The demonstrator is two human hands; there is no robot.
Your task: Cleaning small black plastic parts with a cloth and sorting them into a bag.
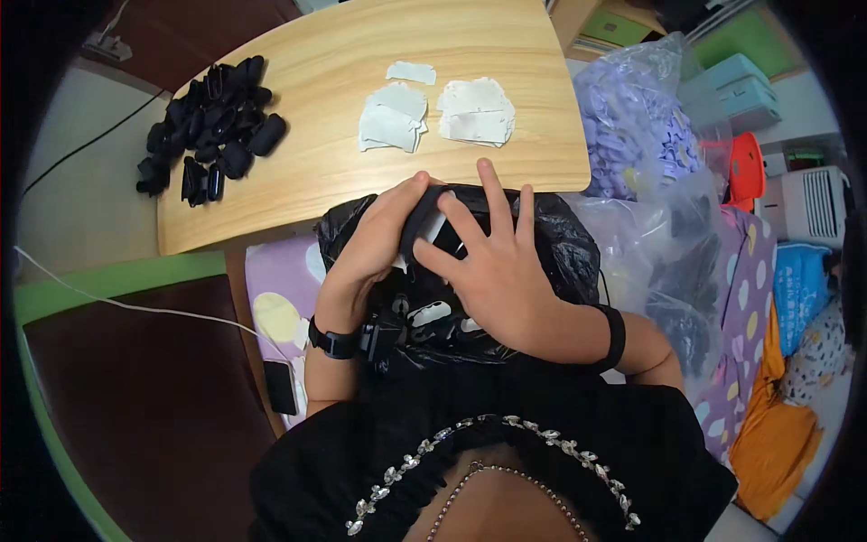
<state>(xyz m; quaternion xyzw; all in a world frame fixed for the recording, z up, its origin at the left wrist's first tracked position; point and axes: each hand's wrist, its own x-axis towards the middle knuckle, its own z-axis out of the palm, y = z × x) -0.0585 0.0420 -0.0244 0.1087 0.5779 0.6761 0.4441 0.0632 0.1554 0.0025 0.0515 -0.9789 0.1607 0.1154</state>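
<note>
Over the black plastic bag (571,248) in my lap, my left hand (368,242) is closed round a black fabric band (418,219) folded into a loop. Something white shows along its inner side. My right hand (513,282) pinches the same band with thumb and forefinger, its other fingers stretched out toward the table. White pieces (430,313) lie in the bag below, partly hidden by my hands. Ahead on the table are two stacks of white paper pieces, a left stack (393,117) and a right stack (477,112), with a single white strip (411,72) behind them.
A heap of black looped pieces (212,117) covers the left of the wooden table (316,108). To the right stand a clear bag of purple items (632,126) and a red container (746,170). A phone (280,387) and a white cable (153,309) lie at my left.
</note>
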